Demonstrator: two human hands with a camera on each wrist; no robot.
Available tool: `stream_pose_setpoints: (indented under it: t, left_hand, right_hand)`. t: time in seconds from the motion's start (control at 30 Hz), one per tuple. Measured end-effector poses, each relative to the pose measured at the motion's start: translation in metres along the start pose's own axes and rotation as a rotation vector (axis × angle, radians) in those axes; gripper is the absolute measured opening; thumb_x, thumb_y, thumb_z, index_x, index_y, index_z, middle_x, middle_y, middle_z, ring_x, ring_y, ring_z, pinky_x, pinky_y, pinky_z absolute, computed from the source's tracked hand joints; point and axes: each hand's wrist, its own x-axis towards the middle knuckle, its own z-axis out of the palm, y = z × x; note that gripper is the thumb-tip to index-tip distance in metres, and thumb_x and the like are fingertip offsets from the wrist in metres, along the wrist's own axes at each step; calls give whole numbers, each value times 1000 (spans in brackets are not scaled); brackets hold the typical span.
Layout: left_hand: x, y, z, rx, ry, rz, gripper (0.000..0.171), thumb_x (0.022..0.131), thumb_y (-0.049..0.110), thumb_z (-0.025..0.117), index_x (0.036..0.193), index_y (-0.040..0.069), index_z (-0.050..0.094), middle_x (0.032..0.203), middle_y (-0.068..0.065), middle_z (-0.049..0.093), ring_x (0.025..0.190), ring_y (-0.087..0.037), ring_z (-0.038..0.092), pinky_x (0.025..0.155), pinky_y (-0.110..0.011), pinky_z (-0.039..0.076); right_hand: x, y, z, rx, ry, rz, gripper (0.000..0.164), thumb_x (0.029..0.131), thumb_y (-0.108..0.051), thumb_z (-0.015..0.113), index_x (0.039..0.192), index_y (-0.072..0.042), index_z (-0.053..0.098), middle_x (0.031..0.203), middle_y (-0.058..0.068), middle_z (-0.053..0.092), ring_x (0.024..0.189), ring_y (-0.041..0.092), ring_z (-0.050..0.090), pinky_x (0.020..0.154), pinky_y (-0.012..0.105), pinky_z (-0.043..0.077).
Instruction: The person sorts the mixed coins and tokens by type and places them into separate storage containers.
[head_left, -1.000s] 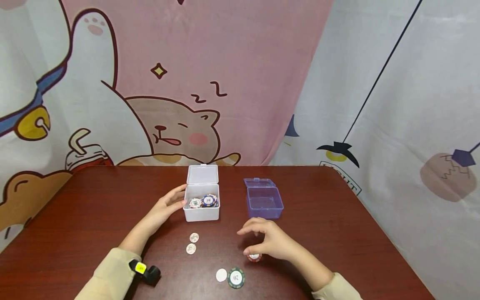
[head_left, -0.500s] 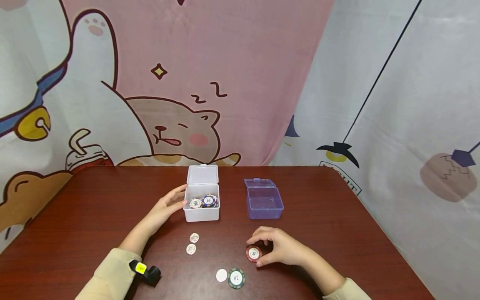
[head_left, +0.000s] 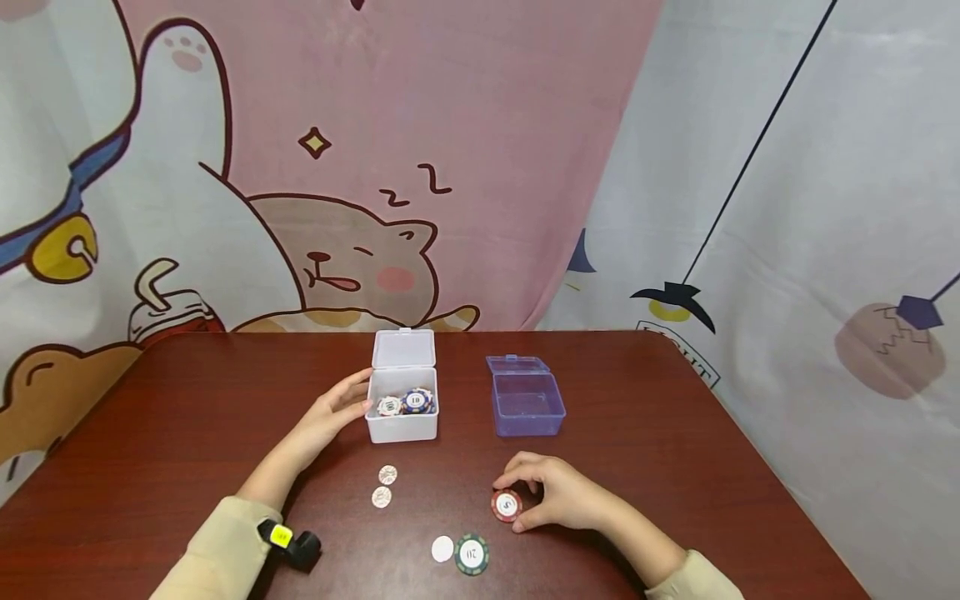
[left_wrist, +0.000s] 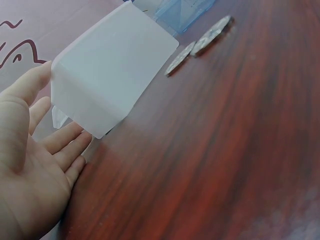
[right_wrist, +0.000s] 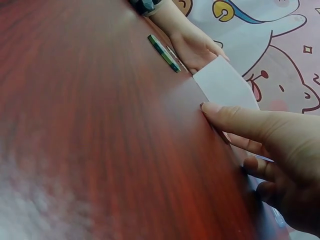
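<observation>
In the head view my left hand [head_left: 328, 419] rests at the left side of a white plastic box [head_left: 402, 430] with its lid up. In the left wrist view the thumb touches the box's edge, and the other fingers extend along its side. Inside the box lie a blue poker chip [head_left: 417, 401] marked 10 and a white poker chip [head_left: 389, 406], with more partly hidden. My right hand [head_left: 568, 493] pinches the rim of a red poker chip [head_left: 506, 505] between thumb and finger, low at the tabletop; the right wrist view shows the chip edge-on by the thumb tip.
A translucent purple box [head_left: 528, 425], lid up, stands right of the white one. Two pale patterned discs [head_left: 382, 497] lie in front of the white box. Nearer me are a plain white disc [head_left: 442, 548] and a green poker chip [head_left: 472, 554] marked 20. A cartoon curtain [head_left: 525, 125] hangs behind.
My right hand came down and back toward me onto the red chip, and its thumb and finger now pinch the chip's rim. The left hand stays at the white box.
</observation>
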Motion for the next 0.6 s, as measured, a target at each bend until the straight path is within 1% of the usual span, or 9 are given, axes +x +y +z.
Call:
stream_pose_setpoints:
  t: [0.1,0.27,0.37,0.47,0.6]
  left_hand:
    - [0,-1,0,0,1,-2,56,96,10,56,147,8,34,140,-25,44,127,-38,41,101,-55,28]
    - [0,-2,0,1,1,2,56,95,10,57,147,8,34,139,-25,44,127,-38,41,101,-56,28]
    - [0,-2,0,4,2,1,56,96,10,56,147,8,34,139,-25,44,127,-38,41,101,-56,28]
    - [0,-1,0,2,0,0,56,96,10,56,147,8,34,140,-25,44,127,-38,41,101,-56,28]
    - [0,0,0,0,1,-2,57,95,13,58,148,8,34,140,-26,44,127,-38,41,102,-56,27]
  right_hand:
    - [1,2,1,8,6,14,44,69,-23,86,109,-13,71,101,-2,64,78,14,53,63,23,44]
    - [3,7,1,14,-5,41,39,69,-26,85,104,-17,73,98,-8,64,77,9,52,63,21,43]
    - [3,10,1,6,-4,37,37,69,-28,86,102,-18,73,97,-10,64,77,8,53,63,22,44]
    - [4,11,1,-22,0,29,35,69,-28,86,100,-20,72,97,-12,63,79,8,54,64,21,44]
    - [5,9,1,-80,9,22,34,69,-25,87,99,-22,70,97,-14,62,79,7,54,64,20,44]
